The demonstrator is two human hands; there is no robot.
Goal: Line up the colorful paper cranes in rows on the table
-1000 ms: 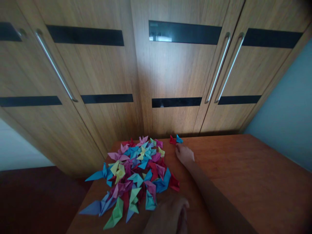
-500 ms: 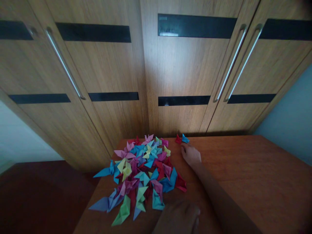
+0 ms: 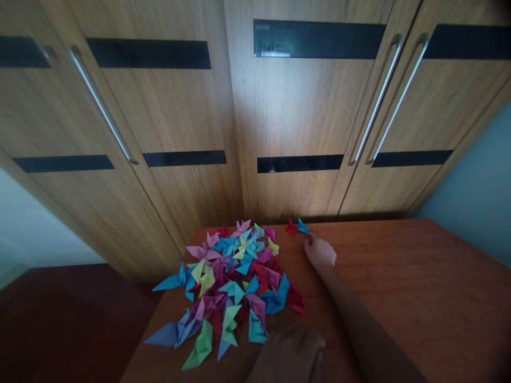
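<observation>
Right hand (image 3: 321,253): shifted from below the red paper piece (image 3: 291,227) to just beside the blue paper piece (image 3: 303,226)
Its fingers (image 3: 310,242): index reaching forward; whether they grip or touch, cannot tell
Left hand (image 3: 289,351): low, beside the paper pile (image 3: 232,291); finger state cannot be told
Folded pieces: many colours, heaped on the left of the table (image 3: 399,287)
Wooden cabinet (image 3: 303,111): behind
</observation>
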